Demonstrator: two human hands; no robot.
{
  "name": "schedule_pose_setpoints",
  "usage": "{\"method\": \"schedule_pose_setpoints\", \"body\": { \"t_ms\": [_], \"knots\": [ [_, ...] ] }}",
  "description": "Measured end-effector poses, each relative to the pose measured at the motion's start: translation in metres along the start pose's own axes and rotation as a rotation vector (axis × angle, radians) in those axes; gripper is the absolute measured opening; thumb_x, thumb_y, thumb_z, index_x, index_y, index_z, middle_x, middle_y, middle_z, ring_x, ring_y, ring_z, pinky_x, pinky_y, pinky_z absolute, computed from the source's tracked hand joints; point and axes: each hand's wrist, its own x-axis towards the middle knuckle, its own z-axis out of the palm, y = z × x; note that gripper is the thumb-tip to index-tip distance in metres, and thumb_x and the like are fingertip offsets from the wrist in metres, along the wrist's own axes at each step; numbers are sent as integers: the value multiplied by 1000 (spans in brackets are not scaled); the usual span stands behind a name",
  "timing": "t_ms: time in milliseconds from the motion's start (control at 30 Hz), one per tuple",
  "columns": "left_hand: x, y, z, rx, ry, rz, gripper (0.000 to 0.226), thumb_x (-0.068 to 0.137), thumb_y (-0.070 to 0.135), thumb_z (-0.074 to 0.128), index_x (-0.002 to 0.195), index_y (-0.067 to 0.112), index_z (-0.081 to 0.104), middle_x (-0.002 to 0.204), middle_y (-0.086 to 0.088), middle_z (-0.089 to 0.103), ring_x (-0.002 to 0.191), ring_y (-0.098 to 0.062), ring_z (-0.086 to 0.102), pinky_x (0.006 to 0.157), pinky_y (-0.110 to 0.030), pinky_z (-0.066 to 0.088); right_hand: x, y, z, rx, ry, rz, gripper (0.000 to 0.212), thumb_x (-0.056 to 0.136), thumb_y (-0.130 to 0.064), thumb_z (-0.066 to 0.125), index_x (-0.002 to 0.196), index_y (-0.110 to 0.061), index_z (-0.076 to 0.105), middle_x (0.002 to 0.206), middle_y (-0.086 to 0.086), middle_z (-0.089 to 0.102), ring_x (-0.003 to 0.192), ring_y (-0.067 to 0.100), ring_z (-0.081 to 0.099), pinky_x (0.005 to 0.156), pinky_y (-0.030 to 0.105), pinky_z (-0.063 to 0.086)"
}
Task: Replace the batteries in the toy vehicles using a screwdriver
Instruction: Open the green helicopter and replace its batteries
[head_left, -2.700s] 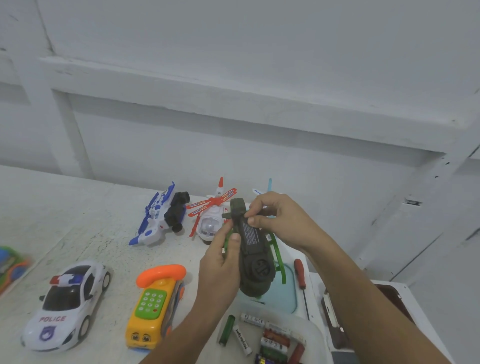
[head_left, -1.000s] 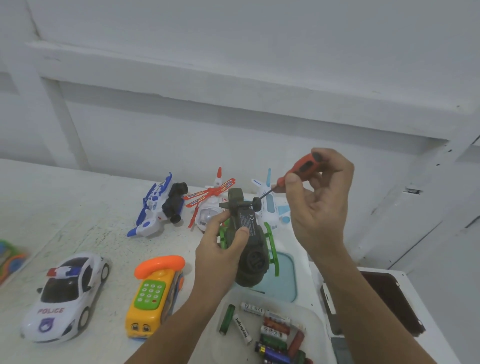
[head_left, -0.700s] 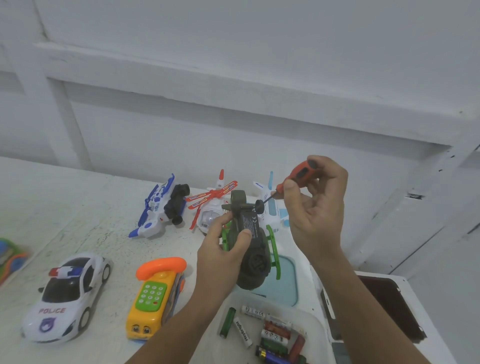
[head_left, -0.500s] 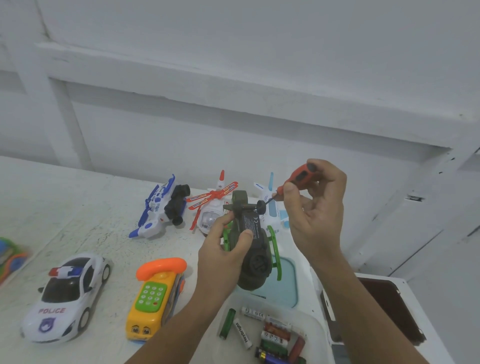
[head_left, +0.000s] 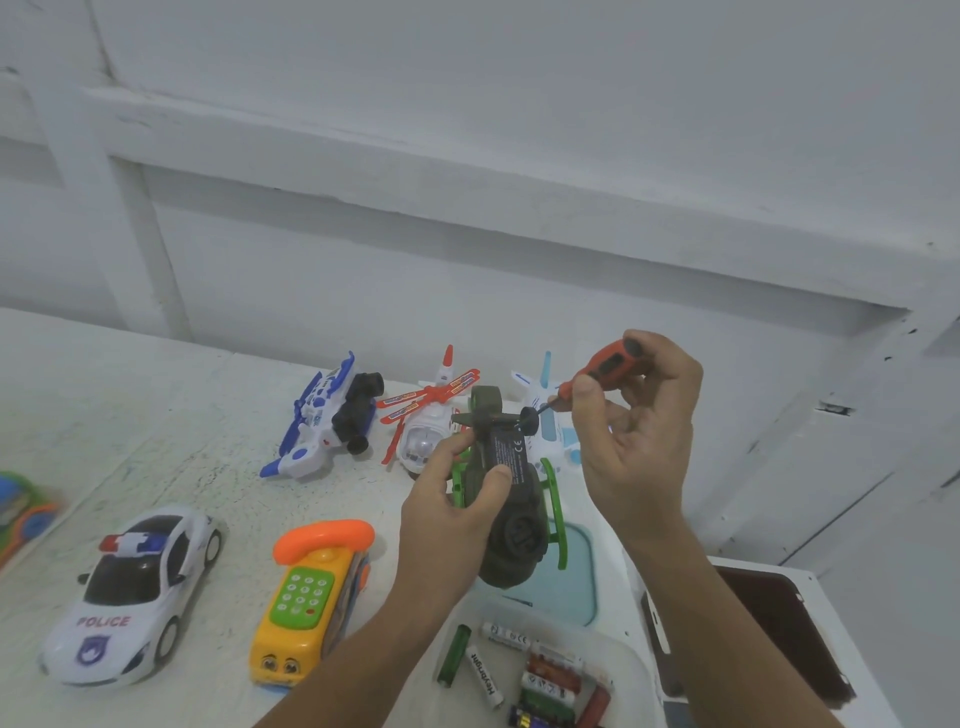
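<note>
Dark green toy helicopter (head_left: 519, 530) sits mid-frame in the head view, lifted above the tabletop (head_left: 156, 415), belly up so its battery cover faces the person. The left hand (head_left: 447, 519) grips its body to steady it. The right hand (head_left: 644, 447) pinches the orange screwdriver (head_left: 610, 358), tip angled at the tail end, likely seeking the cover screw. Spare batteries (head_left: 545, 680) lie near.

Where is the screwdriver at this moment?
Head view, right of centre: the right hand holds the screwdriver raised, its tip at the far end of the green toy helicopter gripped by the left hand.
</note>
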Motion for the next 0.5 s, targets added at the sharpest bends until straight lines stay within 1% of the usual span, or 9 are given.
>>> {"method": "schedule_pose_setpoints", "body": {
  "t_ms": [67, 167, 267, 367, 500],
  "knots": [
    [0, 0, 0, 2, -5, 3, 33, 90, 26, 67, 114, 45, 55, 93, 42, 60, 80, 0, 68, 76, -40, 62, 0, 0, 0, -17, -8, -17, 47, 88, -23, 58, 114, -57, 41, 95, -14, 56, 87, 25, 63, 67, 48, 58],
    [0, 0, 1, -3, -6, 13, 32, 91, 25, 66, 113, 45, 55, 91, 43, 60, 80, 1, 68, 77, -41, 62, 1, -2, 1, -31, -13, -34, 49, 86, -22, 59, 112, -60, 40, 94, -20, 55, 85, 19, 62, 67, 47, 59],
    [1, 1, 1, -13, -4, 10, 30, 91, 24, 66, 107, 47, 56, 91, 42, 61, 80, 2, 67, 76, -39, 62, 3, -3, 1, 15, 23, -26, 48, 86, -21, 59, 112, -57, 42, 95, -20, 56, 84, 22, 62, 66, 52, 57],
    [2, 2, 1, -18, 1, 0, 29, 90, 26, 66, 111, 45, 57, 94, 40, 61, 82, 0, 68, 76, -40, 62, 5, -3, 0, 29, 36, -30, 47, 87, -17, 59, 113, -52, 43, 96, -20, 57, 84, 23, 62, 66, 53, 57],
    [1, 2, 1, -3, 2, 11, 30, 90, 26, 66, 104, 50, 56, 94, 43, 60, 85, -2, 68, 76, -35, 62, 4, -2, 1, -15, 23, -23, 45, 87, -20, 59, 114, -52, 42, 94, -18, 56, 84, 27, 63, 66, 48, 58]
  ]
}}
